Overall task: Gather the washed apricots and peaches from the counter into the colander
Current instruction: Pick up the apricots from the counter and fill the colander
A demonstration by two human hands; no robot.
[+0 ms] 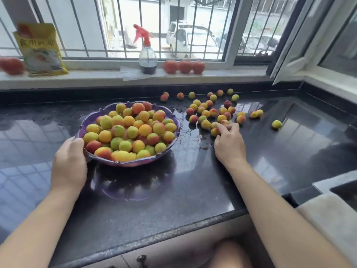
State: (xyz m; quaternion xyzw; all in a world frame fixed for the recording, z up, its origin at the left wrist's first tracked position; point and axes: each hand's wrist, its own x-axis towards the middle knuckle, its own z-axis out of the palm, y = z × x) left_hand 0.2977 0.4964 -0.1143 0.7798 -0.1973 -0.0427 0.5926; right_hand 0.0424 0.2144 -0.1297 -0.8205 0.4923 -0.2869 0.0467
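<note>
A purple colander (174,118) stands on the wet black counter, heaped with yellow, green and red apricots and peaches (131,130). My left hand (70,161) grips its near-left rim, thumb over the edge. Right of it, several loose fruits (212,112) lie scattered on the counter, a few more along the back edge (180,95) and one apart at the right (277,124). My right hand (229,141) reaches into the near end of that scatter. Its fingers curl round a small yellow-red fruit (214,131), and the index fingertip touches another beside it.
The windowsill behind holds a yellow bag (41,50), a spray bottle (147,57) with a red nozzle and three tomatoes (184,66); another tomato (11,65) sits far left. A sink's corner (345,192) and a white cloth (328,215) lie at the right.
</note>
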